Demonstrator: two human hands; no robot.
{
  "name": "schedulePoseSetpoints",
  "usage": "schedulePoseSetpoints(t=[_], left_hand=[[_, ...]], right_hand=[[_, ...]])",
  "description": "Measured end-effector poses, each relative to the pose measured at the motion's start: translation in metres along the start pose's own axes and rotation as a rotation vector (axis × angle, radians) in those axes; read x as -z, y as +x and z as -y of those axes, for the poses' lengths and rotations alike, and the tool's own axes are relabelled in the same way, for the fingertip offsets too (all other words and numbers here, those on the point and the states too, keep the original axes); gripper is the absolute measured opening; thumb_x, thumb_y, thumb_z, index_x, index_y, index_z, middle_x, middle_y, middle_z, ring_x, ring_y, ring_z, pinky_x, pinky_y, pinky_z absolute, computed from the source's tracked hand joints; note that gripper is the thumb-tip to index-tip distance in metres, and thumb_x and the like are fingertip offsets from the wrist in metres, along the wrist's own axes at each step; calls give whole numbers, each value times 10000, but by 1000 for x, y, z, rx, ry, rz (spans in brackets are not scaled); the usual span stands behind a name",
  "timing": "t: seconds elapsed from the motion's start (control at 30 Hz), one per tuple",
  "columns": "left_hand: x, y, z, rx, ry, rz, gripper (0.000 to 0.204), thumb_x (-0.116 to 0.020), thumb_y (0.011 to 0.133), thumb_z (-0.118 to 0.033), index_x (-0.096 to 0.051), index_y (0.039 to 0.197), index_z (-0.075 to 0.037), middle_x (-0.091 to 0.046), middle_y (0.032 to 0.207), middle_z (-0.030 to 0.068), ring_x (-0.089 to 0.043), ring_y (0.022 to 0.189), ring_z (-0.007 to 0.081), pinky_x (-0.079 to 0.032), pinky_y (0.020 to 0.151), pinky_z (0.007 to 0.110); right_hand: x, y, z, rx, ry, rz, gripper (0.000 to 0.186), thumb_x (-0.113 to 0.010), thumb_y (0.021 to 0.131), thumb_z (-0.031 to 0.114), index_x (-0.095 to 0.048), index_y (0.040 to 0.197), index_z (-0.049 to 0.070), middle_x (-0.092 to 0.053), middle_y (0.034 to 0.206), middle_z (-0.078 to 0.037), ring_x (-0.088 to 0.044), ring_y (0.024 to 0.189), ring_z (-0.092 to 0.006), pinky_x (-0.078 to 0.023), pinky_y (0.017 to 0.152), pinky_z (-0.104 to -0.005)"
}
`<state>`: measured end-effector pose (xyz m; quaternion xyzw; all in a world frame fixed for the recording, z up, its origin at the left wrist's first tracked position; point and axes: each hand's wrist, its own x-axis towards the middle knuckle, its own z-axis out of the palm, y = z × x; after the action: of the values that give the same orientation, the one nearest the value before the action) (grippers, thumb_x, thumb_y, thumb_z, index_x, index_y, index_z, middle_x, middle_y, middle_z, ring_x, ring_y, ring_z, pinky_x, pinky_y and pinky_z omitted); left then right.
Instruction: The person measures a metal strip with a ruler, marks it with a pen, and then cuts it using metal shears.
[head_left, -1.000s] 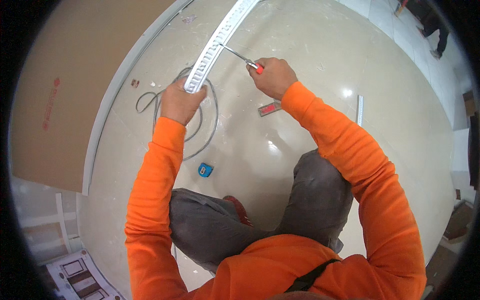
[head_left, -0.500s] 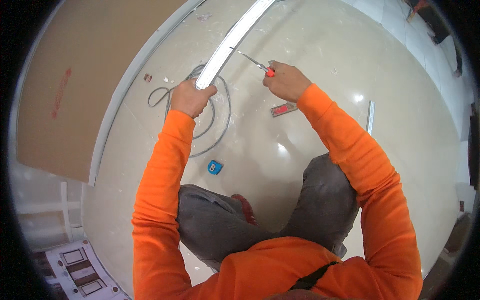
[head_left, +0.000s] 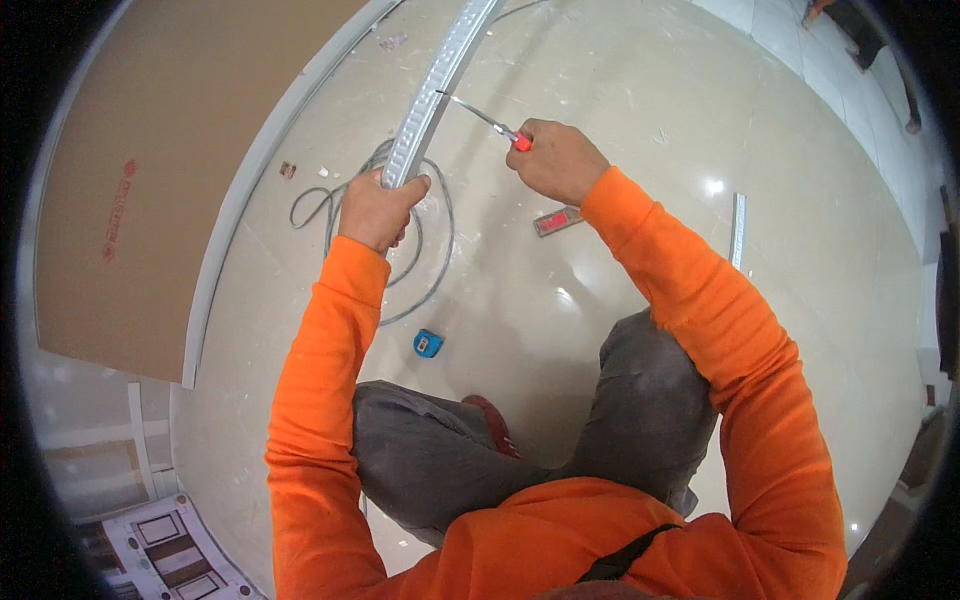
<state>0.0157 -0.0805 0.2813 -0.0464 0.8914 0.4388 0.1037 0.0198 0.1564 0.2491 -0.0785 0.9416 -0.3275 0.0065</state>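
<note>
My left hand is wrapped round the near end of a long, silvery metal channel, which runs up and away past the top of the view. Its dimpled face and one side show. In my right hand is a pair of red-handled snips with long, narrow metal blades. Their dark tip meets the right edge of the channel, a short way beyond my left hand. My fingers hide most of the handles. Beneath my right wrist, a small tool with a red patch lies on the floor.
A grey cable is coiled on the shiny beige floor under my left hand. Nearer me sits a blue tape measure. At the left is a large brown board; a short metal strip lies to the right.
The channel has swung left and rolled, so its dimpled face and side now show. My right hand has moved left, bringing the snips' tip onto the channel's edge.
</note>
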Motion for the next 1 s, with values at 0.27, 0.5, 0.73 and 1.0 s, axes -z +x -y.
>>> schedulePoseSetpoints(t=[0.27, 0.5, 0.73, 1.0], left_hand=[[-3, -1, -5, -35, 88, -34, 277, -717, 792, -262, -593, 720, -25, -514, 537, 35, -477, 403, 121, -387, 385, 298], [-4, -1, -4, -7, 50, 12, 267, -706, 799, -254, -585, 736, -25, -502, 534, 40, -469, 402, 127, -376, 384, 299], [-1, 0, -1, -29, 49, 21, 240, -698, 795, -242, -620, 785, -16, -511, 540, 46, -472, 403, 124, -380, 383, 298], [-5, 0, 0, -268, 363, -184, 341, -703, 795, -314, -682, 936, -4, -666, 702, 184, -668, 625, 310, -533, 641, 403]], right_hand=[[5, -3, 1, -168, 82, 1, 322, -542, 850, 271, -662, 936, -15, -690, 910, -248, -653, 878, -432, -519, 822, -476], [4, 0, -3, -178, 123, 25, 298, -552, 856, 266, -662, 957, 8, -693, 920, -229, -651, 882, -418, -517, 826, -469], [4, 3, -4, -143, 125, 13, 318, -568, 872, 306, -666, 969, 20, -691, 905, -210, -653, 880, -395, -517, 823, -457], [7, 1, 2, -174, 83, -66, 443, -591, 905, 445, -689, 983, 20, -704, 929, -216, -665, 900, -402, -527, 828, -459]])
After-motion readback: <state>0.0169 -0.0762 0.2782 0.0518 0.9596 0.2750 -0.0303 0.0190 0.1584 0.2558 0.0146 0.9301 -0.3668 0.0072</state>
